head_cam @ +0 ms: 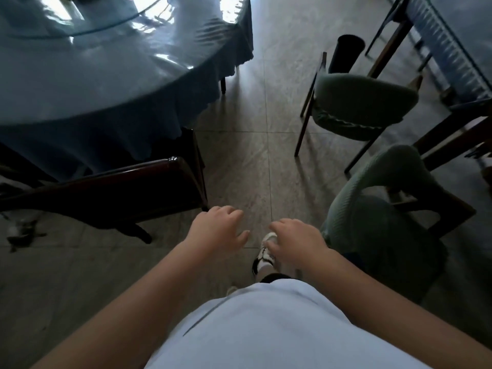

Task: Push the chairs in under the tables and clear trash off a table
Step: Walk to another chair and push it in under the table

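Observation:
A round table (pixel 87 83) under a blue cloth and a clear cover fills the upper left. A dark wooden chair (pixel 111 179) stands tucked against its near edge, its backrest toward me. On the right, two green-cushioned chairs (pixel 364 107) (pixel 383 209) stand beside a second table (pixel 452 46) with a blue cloth. My left hand (pixel 218 230) hovers over the floor just right of the dark chair's back, fingers loosely curled and holding nothing. My right hand (pixel 295 243) hovers beside the nearer green chair, also holding nothing.
A tiled floor aisle (pixel 255 145) runs between the two tables. A black cylindrical bin (pixel 346 53) stands behind the far green chair. A small dark object (pixel 21 233) lies on the floor at far left. My white-and-black shoe (pixel 265 253) shows below my hands.

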